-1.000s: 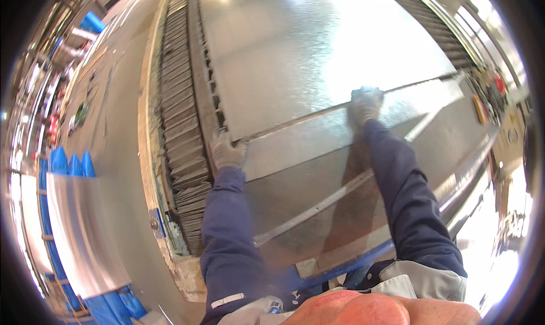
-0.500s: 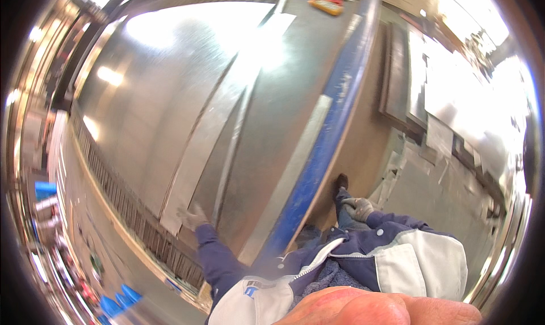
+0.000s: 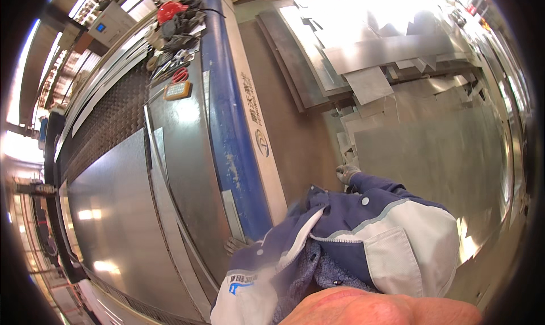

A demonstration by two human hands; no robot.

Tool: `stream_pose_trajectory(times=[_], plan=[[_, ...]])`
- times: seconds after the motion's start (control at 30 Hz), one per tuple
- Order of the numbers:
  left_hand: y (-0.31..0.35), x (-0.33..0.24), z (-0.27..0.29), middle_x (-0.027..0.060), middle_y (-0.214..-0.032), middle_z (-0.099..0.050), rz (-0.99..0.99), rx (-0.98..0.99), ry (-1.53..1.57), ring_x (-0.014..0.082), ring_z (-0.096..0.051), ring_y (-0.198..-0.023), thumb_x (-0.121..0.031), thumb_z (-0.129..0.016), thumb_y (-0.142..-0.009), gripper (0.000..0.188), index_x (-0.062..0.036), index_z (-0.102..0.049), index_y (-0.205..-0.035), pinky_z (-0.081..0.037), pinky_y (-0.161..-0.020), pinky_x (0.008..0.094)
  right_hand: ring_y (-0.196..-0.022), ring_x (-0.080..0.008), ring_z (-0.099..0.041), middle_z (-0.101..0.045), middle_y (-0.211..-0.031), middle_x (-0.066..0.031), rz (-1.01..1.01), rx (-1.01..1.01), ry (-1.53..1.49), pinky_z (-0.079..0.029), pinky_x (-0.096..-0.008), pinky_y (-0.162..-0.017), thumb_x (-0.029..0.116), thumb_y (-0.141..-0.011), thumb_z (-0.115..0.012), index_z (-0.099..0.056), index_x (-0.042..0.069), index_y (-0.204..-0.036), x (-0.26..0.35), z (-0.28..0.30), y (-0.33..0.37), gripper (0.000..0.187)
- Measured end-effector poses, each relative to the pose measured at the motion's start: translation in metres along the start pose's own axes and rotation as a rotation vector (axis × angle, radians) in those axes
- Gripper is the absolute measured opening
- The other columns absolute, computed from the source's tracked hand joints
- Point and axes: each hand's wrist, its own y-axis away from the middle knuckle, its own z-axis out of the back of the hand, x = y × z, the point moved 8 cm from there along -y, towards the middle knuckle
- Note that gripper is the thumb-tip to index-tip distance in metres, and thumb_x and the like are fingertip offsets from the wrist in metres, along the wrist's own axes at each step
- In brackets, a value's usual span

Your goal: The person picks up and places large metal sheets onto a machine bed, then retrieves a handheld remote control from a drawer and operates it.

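Note:
My left hand (image 3: 235,245), in a grey glove, is low beside my jacket, at the near edge of the machine bed. Its fingers look stretched out, and nothing shows in them; part of the hand is hidden by the sleeve. Close by lies a pale metal strip (image 3: 233,214) along the blue machine side (image 3: 233,166). My right hand (image 3: 346,173), gloved too, hangs over the floor with its fingers curled in and no object visible in it. On the bed rest a large metal sheet (image 3: 113,211) and a long narrow strip (image 3: 179,226).
At the bed's far end sit a yellow handheld device (image 3: 177,91), red-handled scissors (image 3: 180,75), a red helmet (image 3: 170,11) and dark cloths (image 3: 180,25). Stacked metal sheets (image 3: 392,53) stand to the right. A large grey sheet (image 3: 431,138) lies nearer on that side.
My view has swung right, bringing the bed's far end and the stacked sheets further into sight. My left hand has come off the long strip and back toward my body.

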Motion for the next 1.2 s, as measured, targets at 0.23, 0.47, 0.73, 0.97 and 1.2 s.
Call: stream_pose_trajectory(times=[0.23,0.47,0.73,0.97,1.2], plan=[[-0.113,-0.137,-0.098,0.0184,-0.132,-0.059,-0.072,0.731,0.297,0.0354,-0.054,-0.125,-0.038,-0.067,-0.083,0.059,-0.0057,-0.058,-0.132,-0.038,-0.108,0.0497,-0.115,-0.0272,-0.063,-0.064,-0.128,-0.0131,0.035,0.014,0.003,-0.048,-0.0363,-0.098,0.026,-0.091,-0.054,-0.062,0.014,-0.129,-0.029,-0.008,-0.115,0.040],[-0.302,-0.325,-0.190,0.0184,-0.128,-0.062,-0.157,1.081,0.431,0.0342,-0.057,-0.121,-0.037,-0.067,-0.083,0.056,-0.0043,-0.060,-0.129,-0.041,-0.105,0.0473,-0.119,-0.0233,-0.061,-0.066,-0.128,-0.0078,0.098,0.356,0.039,-0.049,-0.0364,-0.098,0.029,-0.091,-0.060,-0.059,0.011,-0.133,0.097,0.124,-0.277,0.046],[-0.509,-0.473,-0.239,0.0184,-0.123,-0.066,-0.405,1.410,0.335,0.0329,-0.061,-0.117,-0.035,-0.067,-0.084,0.052,-0.0027,-0.063,-0.125,-0.044,-0.103,0.0446,-0.115,-0.0298,-0.063,-0.067,-0.122,-0.0170,0.041,-0.263,-0.284,-0.049,-0.0367,-0.098,0.029,-0.093,-0.057,-0.061,0.005,-0.127,0.218,0.426,-0.405,0.042],[-0.731,-0.699,-0.203,0.0174,-0.107,-0.072,-0.218,1.042,0.824,0.0281,-0.068,-0.104,-0.032,-0.064,-0.087,0.041,-0.0020,-0.069,-0.115,-0.052,-0.092,0.0373,-0.115,-0.0283,-0.063,-0.068,-0.120,-0.0165,-0.075,-0.570,-0.403,-0.049,-0.0357,-0.100,0.023,-0.094,-0.055,-0.063,0.005,-0.126,0.193,0.601,-0.586,0.038],[-0.836,-0.947,-0.202,0.0142,-0.110,-0.072,-0.309,1.212,0.459,0.0282,-0.068,-0.107,-0.036,-0.060,-0.088,0.038,-0.0109,-0.072,-0.113,-0.051,-0.093,0.0377,-0.115,-0.0327,-0.063,-0.066,-0.121,-0.0186,-0.081,-0.512,-0.456,-0.048,-0.0379,-0.101,0.023,-0.093,-0.054,-0.064,0.004,-0.124,0.215,0.819,-0.781,0.038]])
